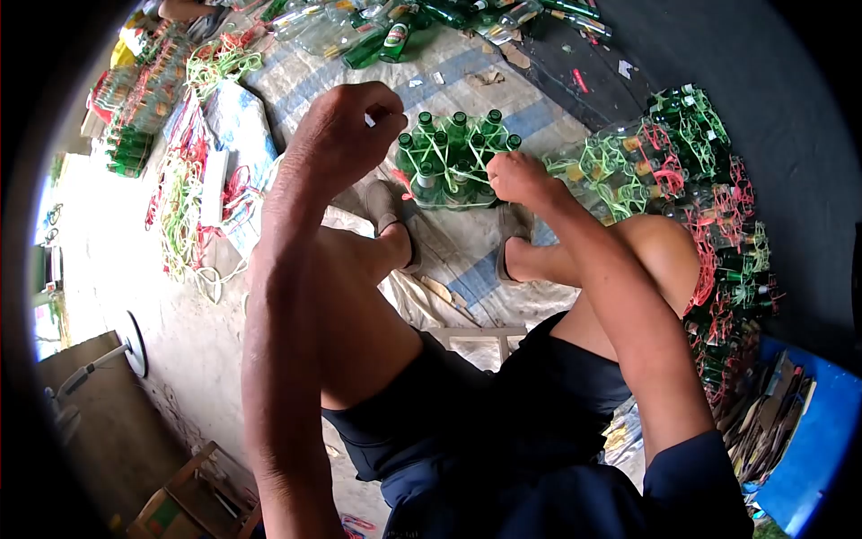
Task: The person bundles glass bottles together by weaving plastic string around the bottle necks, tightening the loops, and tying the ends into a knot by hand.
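Several green glass bottles (453, 162) stand upright in a tight group on the floor sheet between my feet. Light green cord runs around and across their necks, and a bit of red cord shows at the group's left side. My left hand (359, 121) is raised at the upper left of the bottles, apart from them, its fingers curled; what they hold, if anything, is too small to tell. At the right edge of the group, my right hand (519, 176) is closed beside the bottle necks, where the green cord runs; its fingertips are partly hidden.
Tied bottle bundles (628, 171) fill the right side. Loose bottles (395, 36) lie at the top. Red and green cords (184, 207) hang over a support at the left, with more bottles behind. Part of another person shows at the top left. A blue container (813, 440) stands lower right.
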The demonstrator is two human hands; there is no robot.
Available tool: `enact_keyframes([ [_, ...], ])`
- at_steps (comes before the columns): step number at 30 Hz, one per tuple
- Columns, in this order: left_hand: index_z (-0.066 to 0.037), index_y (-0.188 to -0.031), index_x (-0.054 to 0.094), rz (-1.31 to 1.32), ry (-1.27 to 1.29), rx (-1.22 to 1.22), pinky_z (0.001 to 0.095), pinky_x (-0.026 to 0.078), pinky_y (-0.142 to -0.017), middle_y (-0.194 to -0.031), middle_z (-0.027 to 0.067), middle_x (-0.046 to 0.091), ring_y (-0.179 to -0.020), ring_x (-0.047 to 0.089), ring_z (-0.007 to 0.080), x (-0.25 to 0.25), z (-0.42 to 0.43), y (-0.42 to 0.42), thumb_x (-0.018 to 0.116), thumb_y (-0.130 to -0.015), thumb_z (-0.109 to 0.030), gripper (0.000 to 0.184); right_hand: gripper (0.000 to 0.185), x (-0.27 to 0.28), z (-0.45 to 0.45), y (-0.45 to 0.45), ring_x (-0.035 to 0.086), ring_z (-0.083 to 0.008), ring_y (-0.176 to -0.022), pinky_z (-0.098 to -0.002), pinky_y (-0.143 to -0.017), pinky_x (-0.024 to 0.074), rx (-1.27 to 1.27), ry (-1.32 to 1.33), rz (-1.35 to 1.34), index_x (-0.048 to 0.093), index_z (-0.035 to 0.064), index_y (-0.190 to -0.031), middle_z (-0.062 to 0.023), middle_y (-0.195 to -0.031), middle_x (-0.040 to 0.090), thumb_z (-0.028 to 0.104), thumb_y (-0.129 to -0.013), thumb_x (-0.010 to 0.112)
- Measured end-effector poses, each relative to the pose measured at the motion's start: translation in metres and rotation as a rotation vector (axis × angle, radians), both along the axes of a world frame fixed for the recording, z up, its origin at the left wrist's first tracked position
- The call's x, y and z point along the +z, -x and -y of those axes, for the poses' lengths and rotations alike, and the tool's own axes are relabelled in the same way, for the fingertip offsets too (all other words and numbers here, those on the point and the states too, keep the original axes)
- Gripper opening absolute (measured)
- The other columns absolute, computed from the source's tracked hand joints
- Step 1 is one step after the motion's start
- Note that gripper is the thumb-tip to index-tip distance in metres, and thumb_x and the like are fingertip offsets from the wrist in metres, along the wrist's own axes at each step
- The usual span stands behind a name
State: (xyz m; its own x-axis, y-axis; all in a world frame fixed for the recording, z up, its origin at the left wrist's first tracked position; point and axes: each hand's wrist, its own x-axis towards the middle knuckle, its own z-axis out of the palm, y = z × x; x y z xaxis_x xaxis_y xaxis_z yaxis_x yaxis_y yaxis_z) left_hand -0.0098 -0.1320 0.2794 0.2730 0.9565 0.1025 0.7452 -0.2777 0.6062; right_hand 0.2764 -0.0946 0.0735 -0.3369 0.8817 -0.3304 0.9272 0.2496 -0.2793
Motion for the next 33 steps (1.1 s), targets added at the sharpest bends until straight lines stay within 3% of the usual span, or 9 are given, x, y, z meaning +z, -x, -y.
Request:
enact_keyframes([
  [1, -0.003, -0.107, 0.076, 0.021, 0.001, 0.025, 0.0361, 0.057, -0.076, -0.093, 0.0101, 0.077, -0.080, 0.072, 0.0200, -0.008, -0.003, 0.003, 0.074, -0.093, -0.018, 0.020, 0.019, -0.001, 0.001, -0.002, 0.071, -0.0440, -0.105, -0.0549, -0.093, 0.0564, 0.003, -0.057, -0.013, 0.072, 0.0100, -0.104, -0.0176, -0.111, 0.075, 0.014, -0.086, 0.066],
  [2, -0.002, -0.104, 0.076, -0.165, 0.104, 0.071, 0.0363, 0.057, -0.076, -0.092, 0.0112, 0.077, -0.080, 0.072, 0.0206, -0.015, -0.005, 0.008, 0.073, -0.092, -0.017, 0.020, 0.017, -0.002, 0.003, -0.004, 0.071, -0.0434, -0.103, -0.0551, -0.090, 0.0564, 0.007, -0.114, -0.026, 0.071, 0.0107, -0.101, -0.0180, -0.106, 0.075, 0.015, -0.086, 0.066],
  [3, -0.002, -0.104, 0.076, -0.124, 0.074, 0.033, 0.0365, 0.057, -0.076, -0.092, 0.0119, 0.077, -0.080, 0.072, 0.0210, -0.018, -0.006, 0.009, 0.073, -0.092, -0.017, 0.020, 0.015, -0.002, 0.005, -0.006, 0.070, -0.0428, -0.100, -0.0554, -0.088, 0.0564, 0.013, -0.170, -0.039, 0.071, 0.0114, -0.098, -0.0184, -0.101, 0.074, 0.016, -0.086, 0.065],
  [4, -0.002, -0.105, 0.076, -0.083, 0.040, -0.004, 0.0367, 0.057, -0.077, -0.092, 0.0126, 0.077, -0.080, 0.072, 0.0214, -0.020, -0.009, 0.009, 0.073, -0.092, -0.017, 0.020, 0.018, 0.000, 0.002, -0.007, 0.069, -0.0438, -0.102, -0.0574, -0.091, 0.0550, 0.008, -0.115, 0.019, 0.067, 0.0131, -0.105, -0.0177, -0.107, 0.073, 0.020, -0.088, 0.065],
  [12, -0.001, -0.105, 0.075, -0.054, 0.047, -0.045, 0.0384, 0.057, -0.078, -0.094, 0.0157, 0.077, -0.083, 0.074, 0.0245, -0.014, -0.010, 0.006, 0.072, -0.091, -0.017, 0.021, 0.014, 0.027, -0.021, -0.010, 0.068, -0.0461, -0.106, -0.0585, -0.094, 0.0528, -0.027, -0.125, 0.018, 0.069, 0.0126, -0.098, -0.0204, -0.108, 0.073, 0.017, -0.088, 0.060],
  [21, -0.002, -0.106, 0.075, -0.065, 0.077, -0.039, 0.0392, 0.057, -0.075, -0.095, 0.0160, 0.077, -0.083, 0.074, 0.0255, -0.007, -0.013, 0.003, 0.072, -0.092, -0.018, 0.021, 0.013, 0.036, -0.030, -0.008, 0.067, -0.0433, -0.111, -0.0561, -0.096, 0.0516, -0.028, -0.145, 0.079, 0.071, 0.0134, -0.099, -0.0184, -0.112, 0.073, 0.014, -0.088, 0.064],
  [24, -0.002, -0.107, 0.075, -0.067, 0.071, -0.049, 0.0391, 0.057, -0.075, -0.094, 0.0162, 0.077, -0.082, 0.074, 0.0259, -0.008, -0.015, 0.003, 0.072, -0.092, -0.018, 0.022, 0.015, 0.025, -0.028, -0.004, 0.068, -0.0425, -0.111, -0.0554, -0.095, 0.0520, -0.003, -0.262, 0.092, 0.071, 0.0133, -0.100, -0.0179, -0.113, 0.073, 0.010, -0.087, 0.066],
  [30, -0.001, -0.107, 0.075, -0.099, 0.038, -0.067, 0.0390, 0.057, -0.074, -0.093, 0.0160, 0.077, -0.079, 0.074, 0.0255, -0.010, -0.018, 0.001, 0.072, -0.092, -0.017, 0.022, 0.025, 0.035, -0.034, -0.005, 0.064, -0.0387, -0.119, -0.0546, -0.096, 0.0497, 0.102, -0.258, 0.148, 0.067, 0.0096, -0.110, -0.0141, -0.120, 0.066, 0.001, -0.087, 0.062],
  [33, -0.001, -0.107, 0.075, -0.092, 0.044, -0.060, 0.0391, 0.057, -0.074, -0.093, 0.0163, 0.077, -0.079, 0.074, 0.0250, -0.009, -0.017, -0.002, 0.072, -0.092, -0.017, 0.022, 0.027, 0.048, -0.040, -0.009, 0.065, -0.0416, -0.114, -0.0553, -0.092, 0.0511, 0.135, -0.297, 0.168, 0.068, 0.0122, -0.105, -0.0153, -0.118, 0.065, -0.001, -0.082, 0.063],
])
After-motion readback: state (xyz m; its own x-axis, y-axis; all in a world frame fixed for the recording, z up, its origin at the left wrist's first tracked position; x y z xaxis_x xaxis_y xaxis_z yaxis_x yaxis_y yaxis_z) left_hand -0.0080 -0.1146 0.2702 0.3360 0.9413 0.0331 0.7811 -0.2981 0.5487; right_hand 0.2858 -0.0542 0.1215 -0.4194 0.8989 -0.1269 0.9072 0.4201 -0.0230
